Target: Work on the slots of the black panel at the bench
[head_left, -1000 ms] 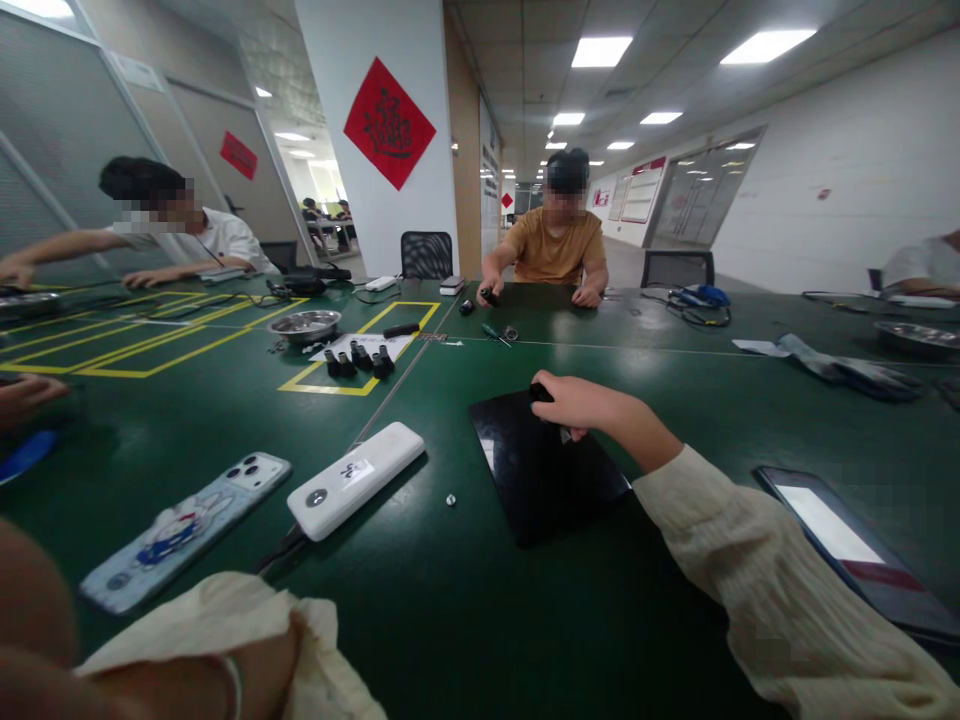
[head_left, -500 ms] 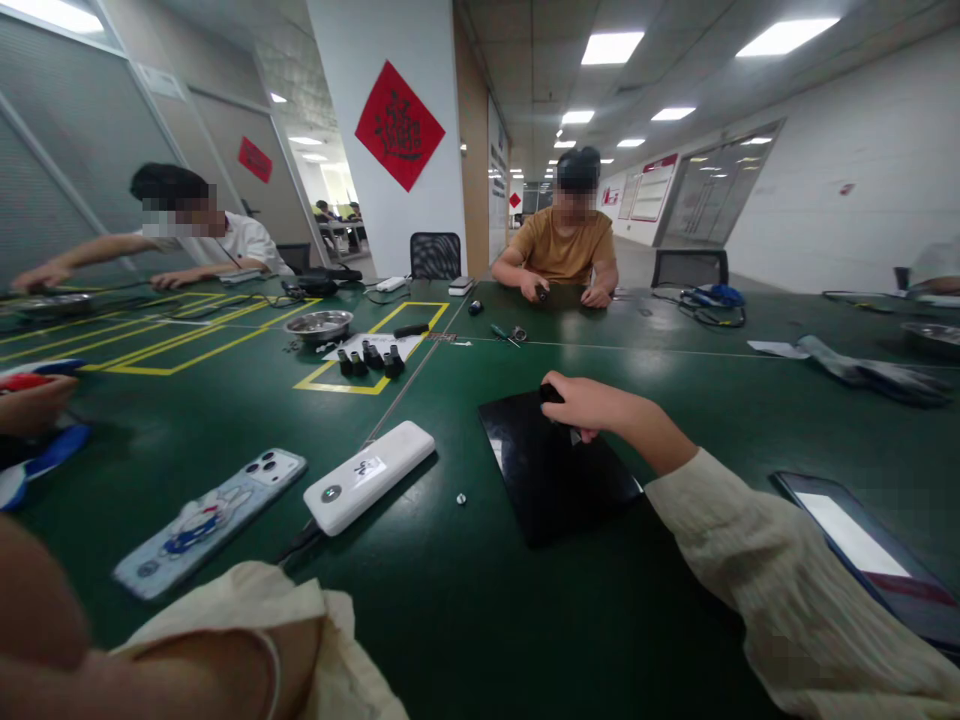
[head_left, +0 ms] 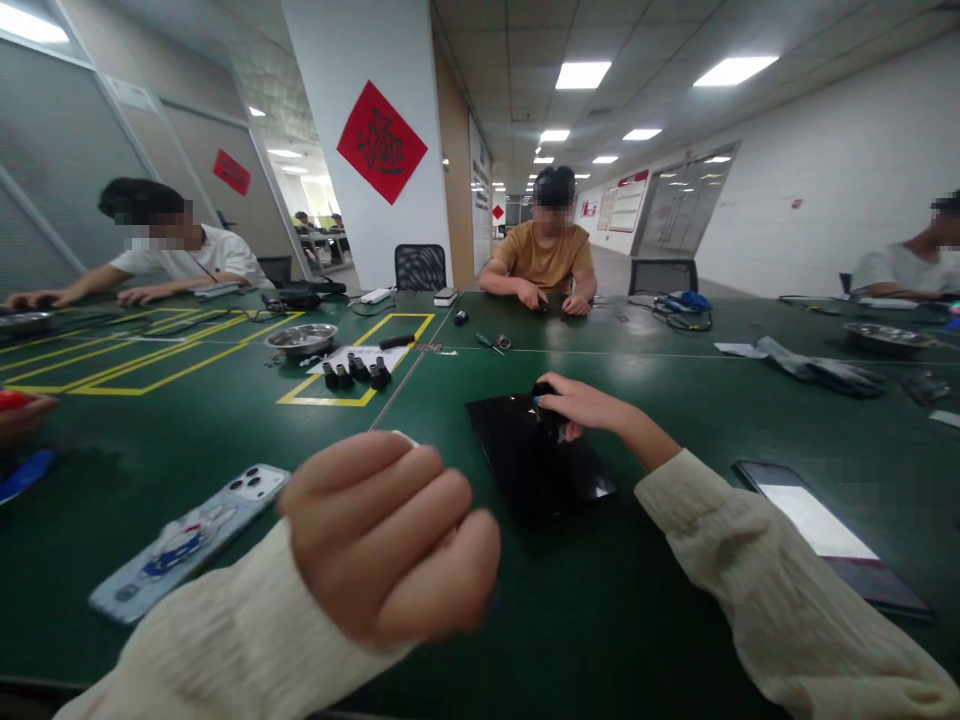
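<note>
My left hand (head_left: 397, 545) is curled into a fist above the table, its back towards me. Whatever its fingers hold, if anything, is hidden. My right hand (head_left: 589, 408) is closed on a small dark object (head_left: 541, 391), mostly covered by the fingers. That hand is over the upper part of a glossy black sheet (head_left: 517, 470) lying on the green table. Behind my left fist only a sliver of the white power bank (head_left: 406, 438) shows. A phone in a blue cartoon case (head_left: 187, 550) lies left of the fist.
Several black cone-shaped parts (head_left: 358, 372) stand by a metal bowl (head_left: 302, 339). Another phone (head_left: 832, 540) lies beside my right sleeve. Grey gloves (head_left: 817, 368) and a second bowl (head_left: 889, 338) are farther right. Co-workers sit around the table, one straight across (head_left: 544, 262).
My left hand has risen from the lower left corner to the middle, now covering most of the power bank and the small white piece. My right hand stays at the black sheet. The view has shifted slightly right.
</note>
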Demonstrator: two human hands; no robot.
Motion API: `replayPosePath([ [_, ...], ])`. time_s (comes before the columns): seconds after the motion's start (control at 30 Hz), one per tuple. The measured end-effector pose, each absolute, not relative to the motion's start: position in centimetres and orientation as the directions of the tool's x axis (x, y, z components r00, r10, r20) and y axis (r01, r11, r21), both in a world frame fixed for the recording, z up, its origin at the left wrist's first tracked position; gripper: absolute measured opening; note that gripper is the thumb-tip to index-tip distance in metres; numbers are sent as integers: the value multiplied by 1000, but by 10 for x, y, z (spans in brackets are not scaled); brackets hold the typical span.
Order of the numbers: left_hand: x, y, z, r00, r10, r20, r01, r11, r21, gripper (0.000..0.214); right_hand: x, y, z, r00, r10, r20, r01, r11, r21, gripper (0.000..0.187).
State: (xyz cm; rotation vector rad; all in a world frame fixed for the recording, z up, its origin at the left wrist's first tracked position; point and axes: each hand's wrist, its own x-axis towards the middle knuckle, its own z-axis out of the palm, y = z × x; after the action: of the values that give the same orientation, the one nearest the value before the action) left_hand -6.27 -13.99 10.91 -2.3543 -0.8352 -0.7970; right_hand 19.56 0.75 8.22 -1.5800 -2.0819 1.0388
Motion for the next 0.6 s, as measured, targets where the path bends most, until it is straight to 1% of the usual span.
replayPosePath([
  [0.07, -50, -109, 121, 680, 509, 528, 704, -654, -276, 41, 202, 8, 83, -280, 947, -159, 643, 62, -763, 36],
  [0.13, -39, -87, 117, 623, 672, 401, 780, -571, -255, 45, 210, 7, 82, -248, 956, -157, 577, 16, -817, 37],
  [0.23, -32, -78, 92, 453, 868, 202, 886, -413, -210, 54, 221, 2, 77, -221, 961, -166, 426, -58, -903, 35],
  [0.3, -31, -79, 71, 270, 957, 108, 943, -240, -232, 68, 225, -4, 70, -204, 966, -156, 276, -96, -956, 30],
  [0.33, -31, -80, 62, 204, 977, 65, 952, -183, -245, 71, 225, -7, 65, -188, 971, -148, 193, -111, -975, 27],
  [0.37, -31, -81, 54, 183, 983, 25, 955, -171, -244, 70, 226, -10, 60, -171, 975, -140, 122, -120, -985, 24],
  [0.43, -30, -82, 45, 188, 981, -45, 951, -193, -243, 65, 225, -15, 49, -122, 982, -142, -3, -143, -990, 20],
  [0.5, -28, -81, 41, 188, 979, -84, 950, -203, -238, 60, 223, -20, 36, -74, 984, -162, -86, -168, -982, 17],
  [0.6, -26, -81, 40, 196, 976, -93, 946, -213, -243, 55, 223, -24, 20, -3, 981, -194, -178, -192, -965, 14],
])
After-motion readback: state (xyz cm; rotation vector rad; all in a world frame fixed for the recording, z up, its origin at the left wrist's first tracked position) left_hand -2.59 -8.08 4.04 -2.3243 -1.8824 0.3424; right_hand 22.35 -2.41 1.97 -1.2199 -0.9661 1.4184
